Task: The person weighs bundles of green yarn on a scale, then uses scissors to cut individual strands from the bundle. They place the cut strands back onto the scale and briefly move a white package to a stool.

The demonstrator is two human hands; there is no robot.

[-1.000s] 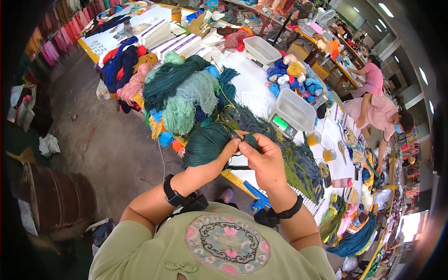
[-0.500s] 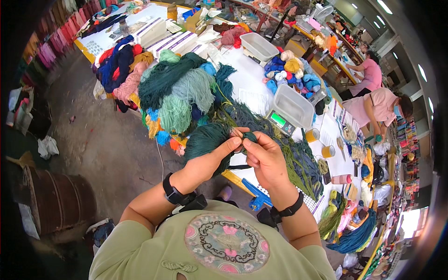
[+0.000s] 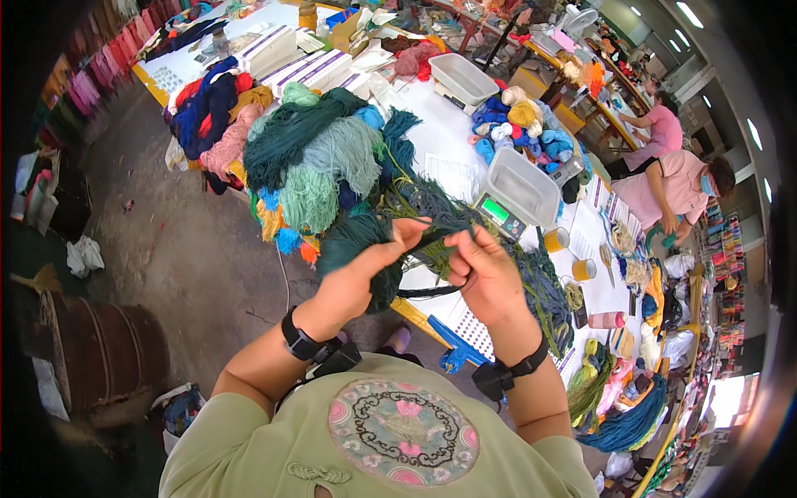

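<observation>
A dark green yarn skein [image 3: 347,241] hangs at the table's near edge, with my left hand [image 3: 365,270] closed round its right side. Thumb and fingers of my right hand [image 3: 491,278] pinch strands drawn out from this skein. The strands stretch across the short gap between both hands, and a dark loop [image 3: 427,291] droops below them. Right behind my hands lies a loose heap of olive and dark green yarn [image 3: 531,290]. Light green and grey-green skeins [image 3: 320,187] are piled just beyond my left hand.
A digital scale [image 3: 498,212] carries a clear plastic tub [image 3: 523,189] to the right. A blue clamp [image 3: 457,344] sits on the table's yellow edge. Cones of yellow thread [image 3: 584,270] stand farther right. A rusty drum [image 3: 104,353] is on the floor at left. Two people in pink work at right.
My hands have moved apart, the right one shifting right. Strands that were bunched between my fingertips now stretch between the hands, and a loop hangs below.
</observation>
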